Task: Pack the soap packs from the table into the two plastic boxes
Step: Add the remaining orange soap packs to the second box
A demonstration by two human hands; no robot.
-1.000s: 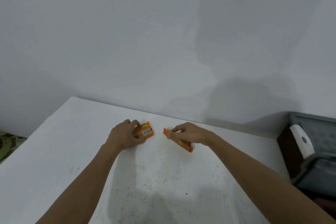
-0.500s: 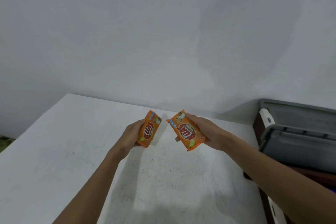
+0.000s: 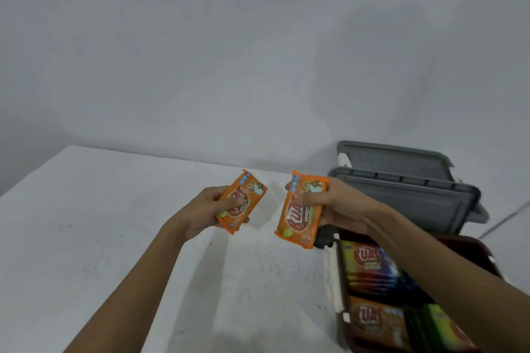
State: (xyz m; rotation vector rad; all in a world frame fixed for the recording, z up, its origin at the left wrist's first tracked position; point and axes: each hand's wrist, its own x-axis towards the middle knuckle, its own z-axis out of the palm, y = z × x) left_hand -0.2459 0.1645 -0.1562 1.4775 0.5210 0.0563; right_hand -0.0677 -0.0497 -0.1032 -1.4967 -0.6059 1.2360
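White table (image 3: 86, 238) sits below. Fingers of the left hand (image 3: 200, 210) curl round one orange soap pack (image 3: 241, 200). The right hand (image 3: 341, 209) grips another orange pack (image 3: 301, 221). Both are up in the air. At the right, a brown box (image 3: 476, 243) holds more soap packs (image 3: 370, 266) lying flat. Gray lids (image 3: 401, 198) stand behind it.

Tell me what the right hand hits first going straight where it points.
From the right hand, likely the white wall, across the table. The left hand's orange soap pack lies just left of that line; depth unclear.
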